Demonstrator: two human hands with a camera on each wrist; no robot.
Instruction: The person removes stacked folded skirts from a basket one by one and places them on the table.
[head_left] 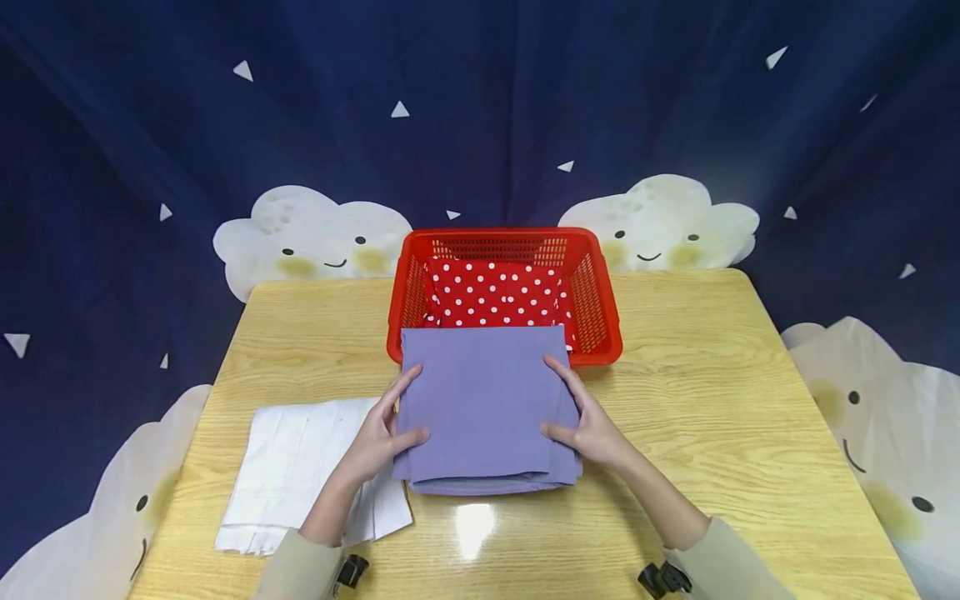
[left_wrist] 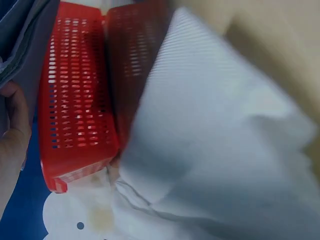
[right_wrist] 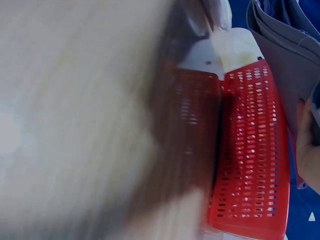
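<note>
A folded purple cloth [head_left: 480,400] is held level between both hands, and its far edge overlaps the front of the red basket [head_left: 603,308] in the head view. My left hand [head_left: 381,435] grips the cloth's left side, thumb on top. On the opposite side, my right hand [head_left: 592,427] grips it the same way. Both wrist views show the cloth's stacked layers [right_wrist: 287,50] at the hands, above the basket's perforated wall [left_wrist: 77,90]. Inside the basket lies a red cloth with white dots [head_left: 495,292], its near part hidden behind the purple one.
A white folded cloth [head_left: 281,450] lies on the wooden table [head_left: 697,400] at the left, under my left forearm. Behind the table hangs a dark blue curtain [head_left: 480,100] printed with clouds and small white triangles.
</note>
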